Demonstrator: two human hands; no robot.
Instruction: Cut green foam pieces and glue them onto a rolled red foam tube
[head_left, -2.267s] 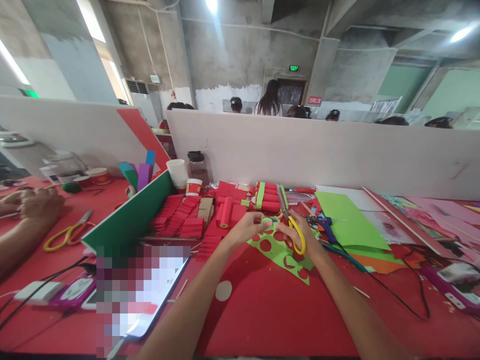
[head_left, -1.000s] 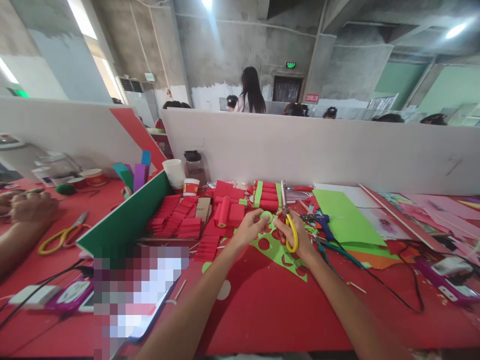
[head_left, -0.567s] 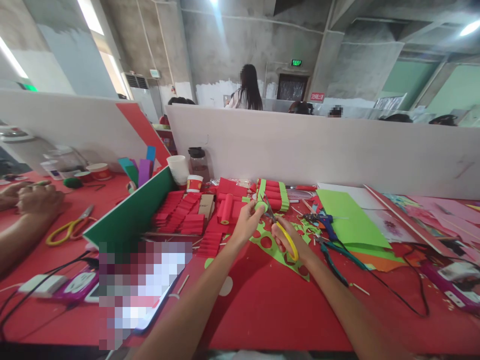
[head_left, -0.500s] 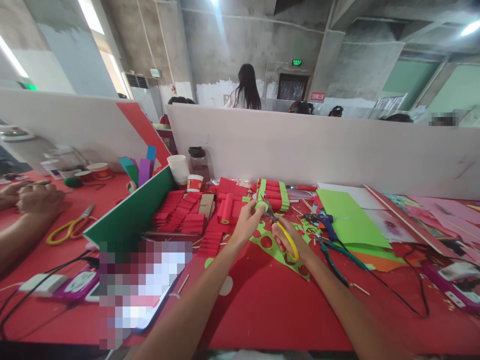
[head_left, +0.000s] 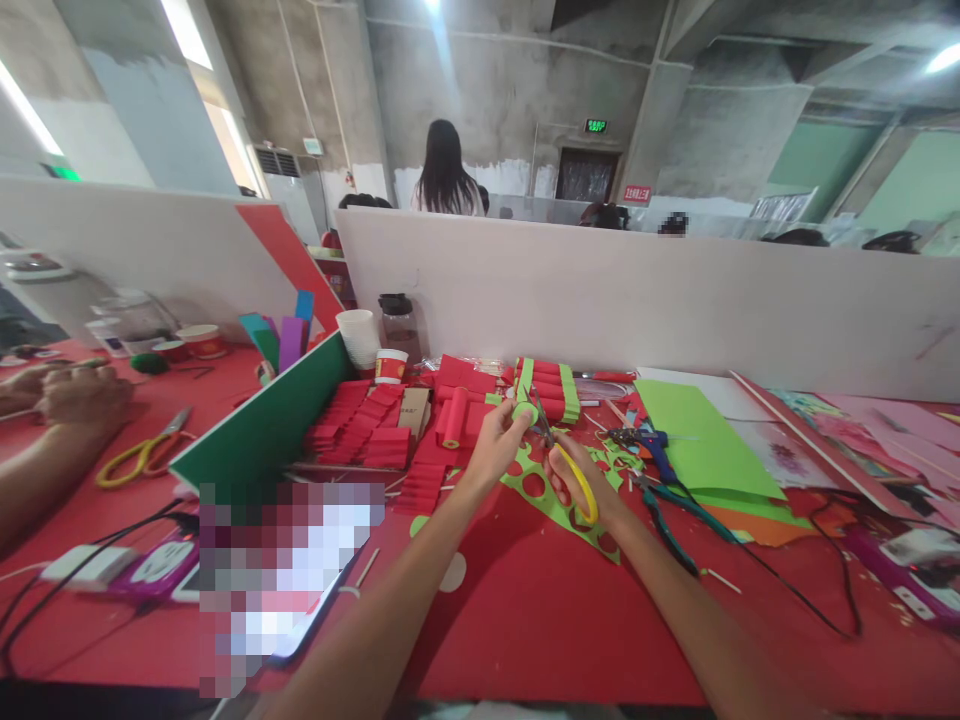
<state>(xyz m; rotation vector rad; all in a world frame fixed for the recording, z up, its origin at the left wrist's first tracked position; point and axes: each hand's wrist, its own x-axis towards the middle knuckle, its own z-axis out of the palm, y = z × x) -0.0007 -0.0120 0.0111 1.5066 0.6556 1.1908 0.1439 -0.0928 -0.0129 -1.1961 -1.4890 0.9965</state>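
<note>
bright overhead glare, warped edges

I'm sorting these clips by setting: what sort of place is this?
Probably a shared craft workshop. Long red worktables are split by white dividers, people sit at other stations, and this one holds rolled red paper tubes, green sheets and yellow-handled scissors.

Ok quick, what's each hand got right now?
Left hand: closed, pinching a small green paper circle.
Right hand: closed on yellow-handled scissors.

Right hand [head_left: 576, 480] works scissors [head_left: 559, 455] on left hand's [head_left: 493, 447] green disc [head_left: 524, 410].
</note>
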